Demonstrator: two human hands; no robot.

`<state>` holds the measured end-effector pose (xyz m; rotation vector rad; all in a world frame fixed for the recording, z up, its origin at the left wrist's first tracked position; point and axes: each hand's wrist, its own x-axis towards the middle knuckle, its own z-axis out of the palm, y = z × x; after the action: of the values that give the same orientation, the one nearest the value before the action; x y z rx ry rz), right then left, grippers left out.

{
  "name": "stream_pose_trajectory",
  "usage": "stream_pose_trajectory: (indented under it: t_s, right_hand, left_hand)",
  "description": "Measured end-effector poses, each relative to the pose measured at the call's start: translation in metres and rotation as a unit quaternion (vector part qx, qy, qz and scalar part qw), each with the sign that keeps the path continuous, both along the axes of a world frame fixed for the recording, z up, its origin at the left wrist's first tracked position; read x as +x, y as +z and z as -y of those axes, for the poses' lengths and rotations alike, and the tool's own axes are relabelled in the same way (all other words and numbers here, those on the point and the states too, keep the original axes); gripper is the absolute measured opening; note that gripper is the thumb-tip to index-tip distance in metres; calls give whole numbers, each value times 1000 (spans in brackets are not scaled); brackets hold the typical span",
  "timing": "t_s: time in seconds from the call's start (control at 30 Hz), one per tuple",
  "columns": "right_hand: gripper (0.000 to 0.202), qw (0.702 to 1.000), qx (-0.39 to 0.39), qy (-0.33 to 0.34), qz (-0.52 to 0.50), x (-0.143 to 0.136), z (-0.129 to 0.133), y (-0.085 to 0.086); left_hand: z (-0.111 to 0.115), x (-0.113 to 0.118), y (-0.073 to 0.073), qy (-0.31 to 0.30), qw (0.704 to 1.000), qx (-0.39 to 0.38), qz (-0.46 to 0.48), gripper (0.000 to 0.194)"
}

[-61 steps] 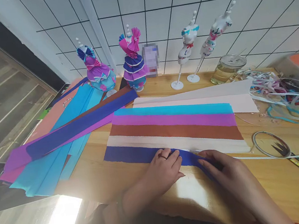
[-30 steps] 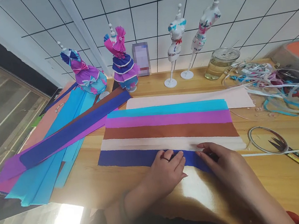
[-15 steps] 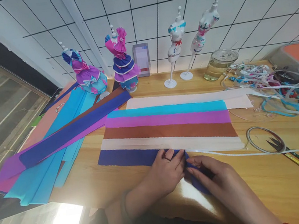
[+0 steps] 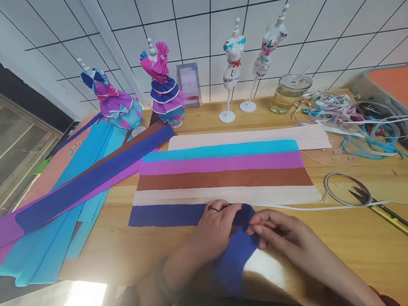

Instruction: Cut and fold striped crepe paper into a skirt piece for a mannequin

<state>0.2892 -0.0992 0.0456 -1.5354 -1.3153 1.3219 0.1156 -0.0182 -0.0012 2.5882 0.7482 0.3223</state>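
Note:
A dark blue crepe paper strip (image 4: 167, 216) lies along the front edge of several coloured strips, and its right end bends down toward me over the near table. My left hand (image 4: 217, 229) rests on this strip with fingers curled, gripping it by the fold. At the strip's upper edge my right hand (image 4: 280, 236) pinches the blue paper between thumb and fingers. The two hands are close together, a small stretch of paper between them. A thin white ribbon (image 4: 303, 208) runs rightward from beside my right fingertips. Brown (image 4: 223, 179), purple and turquoise strips lie behind.
Two dressed mini mannequins (image 4: 167, 90) and two bare ones (image 4: 234, 62) stand at the back. Left lies a crepe paper pile (image 4: 57, 219); right are a glass jar (image 4: 290, 92), tangled ribbons (image 4: 362, 120), a metal ring (image 4: 348, 189) and a yellow-black cutter (image 4: 399, 221).
The blue strip's loose end has swung left and toward me, showing more of its face. My right hand has shifted its pinch slightly; my left fingers have curled more. The view shifted slightly.

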Motion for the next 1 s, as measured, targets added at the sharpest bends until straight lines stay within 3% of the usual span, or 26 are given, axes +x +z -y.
stream_pose_trajectory:
  t_s: [0.13,0.2,0.33,0.4,0.57,0.7,0.83,1.0]
  right_hand:
    - [23,999,9,53,3,-10,3,3]
    - [23,1000,19,8,-4,-7,2,2]
    - [26,982,56,-164,78,16,-4,-14]
    - [27,970,74,-171,158,25,-7,-26]
    - [25,963,106,-71,237,27,-12,-41]
    - [25,961,77,-58,261,28,-10,-38]
    - [26,948,60,-101,295,48,-1,-36]
    - [28,901,35,-206,381,107,23,-39]
  left_hand:
    - [-1,0,0,-20,998,54,16,39]
    - [0,0,0,-28,994,105,12,33]
    - [4,1,-1,-71,984,160,18,30]
    - [6,2,-2,-92,983,154,35,28]
    - [1,4,-3,-68,992,22,108,24]
    - [-8,0,-2,-28,971,-138,193,26]
    - [-15,-2,-2,10,941,-238,240,22]
    - [-18,-1,-2,36,917,-305,256,18]
